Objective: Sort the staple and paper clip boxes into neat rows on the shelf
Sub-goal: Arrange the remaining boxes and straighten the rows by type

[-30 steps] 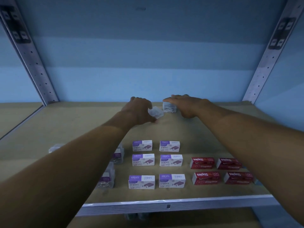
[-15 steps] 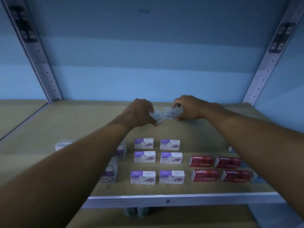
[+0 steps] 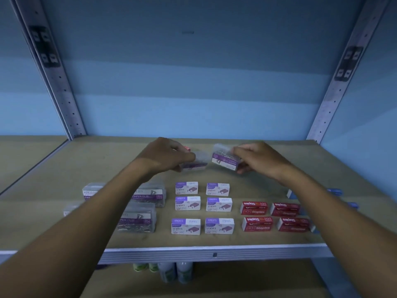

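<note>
Two clear paper clip boxes are being held up over the far middle of the shelf [image 3: 279, 247], one in each hand. The left hand [image 3: 165, 154] is curled round a clear box [image 3: 196, 162] that's mostly hidden by the fingers, with a purple strip showing along its bottom edge. The right hand [image 3: 261, 159] has the second clear box [image 3: 224, 159] pinched between thumb and fingers, tilted, its purple and white label turned toward the camera. The two boxes are just beside each other, not touching as far as can be told. Nearer on the shelf, six white and purple staple boxes [image 3: 187, 204] are laid out in two columns of three, pretty tidy. To their right, four red staple boxes [image 3: 254, 208] are set two by two, and some blue boxes [image 3: 334, 192] are partly hidden behind the right forearm. On the left, more clear paper clip boxes [image 3: 137, 218] are sat in a looser bunch, partly covered by the left forearm.
</note>
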